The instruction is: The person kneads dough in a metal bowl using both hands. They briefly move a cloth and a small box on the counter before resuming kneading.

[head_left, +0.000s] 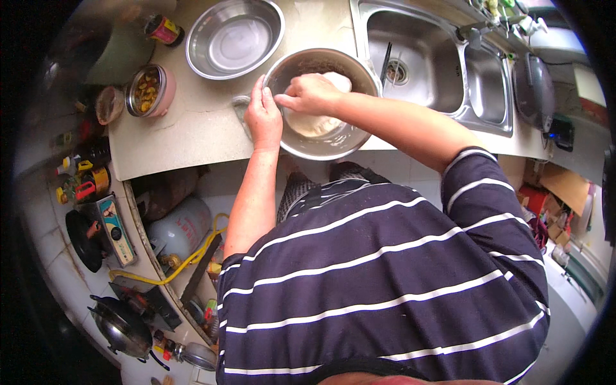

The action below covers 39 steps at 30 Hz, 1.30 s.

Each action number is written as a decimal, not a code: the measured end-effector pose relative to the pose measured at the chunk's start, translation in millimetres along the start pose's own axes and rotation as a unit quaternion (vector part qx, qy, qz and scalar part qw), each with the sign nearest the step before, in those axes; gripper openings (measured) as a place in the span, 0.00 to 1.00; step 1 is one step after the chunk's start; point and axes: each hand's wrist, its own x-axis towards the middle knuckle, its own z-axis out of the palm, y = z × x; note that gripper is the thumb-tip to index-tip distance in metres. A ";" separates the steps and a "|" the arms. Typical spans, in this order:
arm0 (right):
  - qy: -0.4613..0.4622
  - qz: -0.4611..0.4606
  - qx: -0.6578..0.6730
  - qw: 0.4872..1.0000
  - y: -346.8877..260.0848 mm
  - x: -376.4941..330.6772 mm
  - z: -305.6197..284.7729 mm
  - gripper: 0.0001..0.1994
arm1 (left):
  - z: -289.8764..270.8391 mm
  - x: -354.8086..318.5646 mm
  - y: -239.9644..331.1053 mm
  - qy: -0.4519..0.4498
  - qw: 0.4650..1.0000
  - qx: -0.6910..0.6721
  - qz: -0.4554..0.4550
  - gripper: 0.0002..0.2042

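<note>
A pale lump of dough [314, 125] lies in a deep metal bowl [346, 149] at the counter's front edge. My left hand [263, 115] holds the bowl at its left rim, fingers pointing up along the wall. Inside the bowl, my right hand [312, 95] is closed, its curled fingers pressed into the dough. Part of the dough sits beyond that hand, and the right fingertips are hidden in it. Smears of dough cling to the bowl's inner wall.
A second metal basin [237, 38] stands behind and left of the bowl. Farther left is a pink-sided container [165, 93] with yellow pieces. At right is a double steel sink [423, 58] with dark chopsticks [386, 63]. A gas cylinder [183, 228] stands below the counter.
</note>
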 end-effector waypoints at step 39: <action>0.072 -0.201 -0.065 0.975 31.6 -53.6 8.2 0.09 | 0.2 -5.2 3.5 0.013 1.000 0.003 0.019 0.16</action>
